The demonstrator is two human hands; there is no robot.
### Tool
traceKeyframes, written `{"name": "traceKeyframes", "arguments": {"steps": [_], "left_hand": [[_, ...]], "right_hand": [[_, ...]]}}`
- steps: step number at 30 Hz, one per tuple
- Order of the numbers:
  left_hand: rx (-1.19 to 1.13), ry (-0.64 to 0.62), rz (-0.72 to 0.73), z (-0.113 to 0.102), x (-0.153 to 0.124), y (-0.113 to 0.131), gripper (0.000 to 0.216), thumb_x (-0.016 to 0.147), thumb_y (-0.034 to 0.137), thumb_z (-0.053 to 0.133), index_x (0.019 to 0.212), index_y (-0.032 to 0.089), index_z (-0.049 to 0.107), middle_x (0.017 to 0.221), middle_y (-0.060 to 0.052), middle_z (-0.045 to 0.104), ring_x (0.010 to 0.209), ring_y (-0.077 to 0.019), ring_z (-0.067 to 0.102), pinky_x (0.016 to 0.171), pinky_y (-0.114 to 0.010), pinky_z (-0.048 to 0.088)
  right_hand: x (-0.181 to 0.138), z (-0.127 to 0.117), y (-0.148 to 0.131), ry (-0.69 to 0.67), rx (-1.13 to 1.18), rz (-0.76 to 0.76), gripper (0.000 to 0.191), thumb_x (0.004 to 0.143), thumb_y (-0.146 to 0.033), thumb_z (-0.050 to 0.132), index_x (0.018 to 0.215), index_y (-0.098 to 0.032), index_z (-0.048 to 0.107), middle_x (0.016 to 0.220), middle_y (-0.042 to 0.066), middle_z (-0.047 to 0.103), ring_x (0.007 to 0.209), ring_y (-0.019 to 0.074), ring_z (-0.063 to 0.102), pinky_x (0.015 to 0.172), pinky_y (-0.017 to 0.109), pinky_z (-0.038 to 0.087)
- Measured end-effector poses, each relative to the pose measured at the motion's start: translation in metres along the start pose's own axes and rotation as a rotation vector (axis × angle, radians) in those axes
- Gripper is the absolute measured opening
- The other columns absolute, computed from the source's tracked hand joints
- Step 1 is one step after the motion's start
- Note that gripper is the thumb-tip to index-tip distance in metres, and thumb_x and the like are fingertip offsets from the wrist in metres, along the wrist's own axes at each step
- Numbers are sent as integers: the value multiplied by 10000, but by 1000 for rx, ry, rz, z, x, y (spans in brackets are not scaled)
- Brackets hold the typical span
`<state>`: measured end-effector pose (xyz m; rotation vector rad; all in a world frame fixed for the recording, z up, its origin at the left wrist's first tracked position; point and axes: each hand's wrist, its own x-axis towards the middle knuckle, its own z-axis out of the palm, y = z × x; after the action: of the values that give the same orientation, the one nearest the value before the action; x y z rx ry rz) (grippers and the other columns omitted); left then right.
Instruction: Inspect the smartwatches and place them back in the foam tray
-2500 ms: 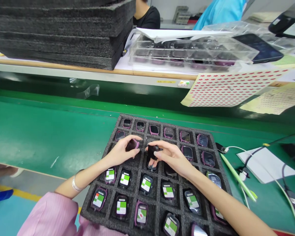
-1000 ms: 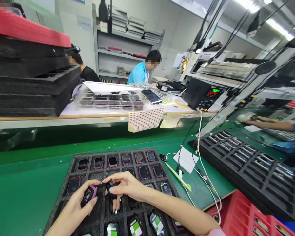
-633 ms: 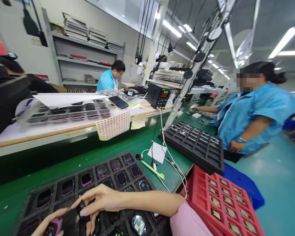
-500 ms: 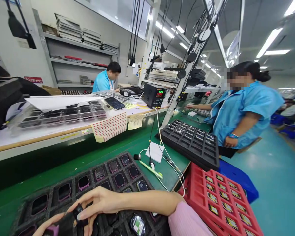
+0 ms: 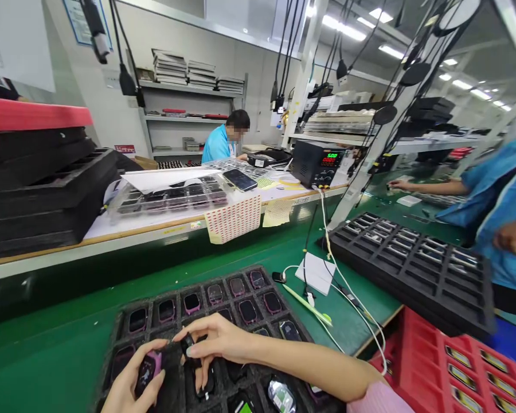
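Observation:
My left hand point(image 5: 133, 381) grips a purple-framed smartwatch body point(image 5: 149, 368) with a dark screen, lit in part. Just to its right, the fingers of my right hand point(image 5: 217, 344) are closed on a small black rounded piece point(image 5: 191, 347), whose kind I cannot make out. Both hands are over a black foam tray point(image 5: 122, 321) with square compartments. Several more purple-framed watch bodies point(image 5: 192, 302) lie in its cells. A watch with clear film over its face point(image 5: 281, 396) sits near the front, right of my right hand.
Beyond the tray lie a white pad point(image 5: 316, 272), a green pen-like stick point(image 5: 307, 304) and loose white cables point(image 5: 352, 287). A power supply point(image 5: 318, 163) stands on the shelf. At right are a black tray point(image 5: 413, 269), a red tray point(image 5: 425, 367) and a co-worker point(image 5: 499, 206); another person point(image 5: 223, 137) sits behind.
The view has turned left, so the scene sits further right. My left hand and the purple watch body show more fully. My right hand still holds the black piece.

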<state>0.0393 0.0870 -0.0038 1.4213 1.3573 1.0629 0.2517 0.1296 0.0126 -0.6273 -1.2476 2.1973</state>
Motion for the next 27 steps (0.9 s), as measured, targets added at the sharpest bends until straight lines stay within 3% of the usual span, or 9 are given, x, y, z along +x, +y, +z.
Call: {"name": "traceKeyframes", "arguments": {"steps": [3, 5, 11, 16, 21, 27], "left_hand": [[-14, -33, -50, 0, -2, 9, 546, 677, 620, 640, 1020, 196, 614, 845, -41, 680, 631, -195, 614, 544, -267, 517], [-31, -36, -93, 0, -3, 14, 591, 651, 617, 667, 1062, 196, 610, 756, -27, 659, 590, -191, 594, 516, -272, 505], [-218, -100, -155, -2, -4, 16, 657, 697, 536, 679, 1214, 168, 510, 862, -48, 655, 684, -195, 621, 590, -280, 522], [-321, -222, -237, -12, 1, 17, 612, 771, 404, 650, 1286, 156, 431, 1079, -101, 648, 940, -231, 632, 741, -296, 549], [-401, -263, -225, -14, 7, 23, 560, 768, 284, 629, 1271, 123, 440, 1048, -110, 646, 883, -210, 633, 742, -323, 558], [-439, -284, -178, -15, 10, 17, 512, 771, 176, 570, 1268, 128, 459, 990, -83, 636, 858, -189, 626, 727, -324, 562]], "right_hand": [[-1, 1, 0, -28, -3, 13, 626, 655, -378, 832, 1181, -117, 617, 848, 73, 636, 535, 183, 683, 510, 286, 573], [-2, 3, 0, -45, 3, 22, 623, 677, -383, 818, 1199, -123, 600, 865, 78, 638, 549, 183, 687, 517, 286, 571], [-1, 3, -2, -44, 61, 49, 580, 746, -383, 768, 1223, -148, 538, 965, 106, 643, 612, 191, 700, 522, 273, 562], [1, 3, -4, 31, 54, 20, 475, 772, -308, 726, 1179, -170, 526, 974, 86, 648, 602, 163, 690, 485, 220, 535], [2, 6, -9, 121, -2, -1, 433, 803, -216, 632, 1211, -156, 498, 1037, 127, 661, 605, 167, 694, 471, 224, 536], [4, 8, -12, 136, -66, 16, 452, 821, -197, 596, 1256, -142, 485, 1063, 151, 676, 647, 216, 717, 498, 272, 570]]}}
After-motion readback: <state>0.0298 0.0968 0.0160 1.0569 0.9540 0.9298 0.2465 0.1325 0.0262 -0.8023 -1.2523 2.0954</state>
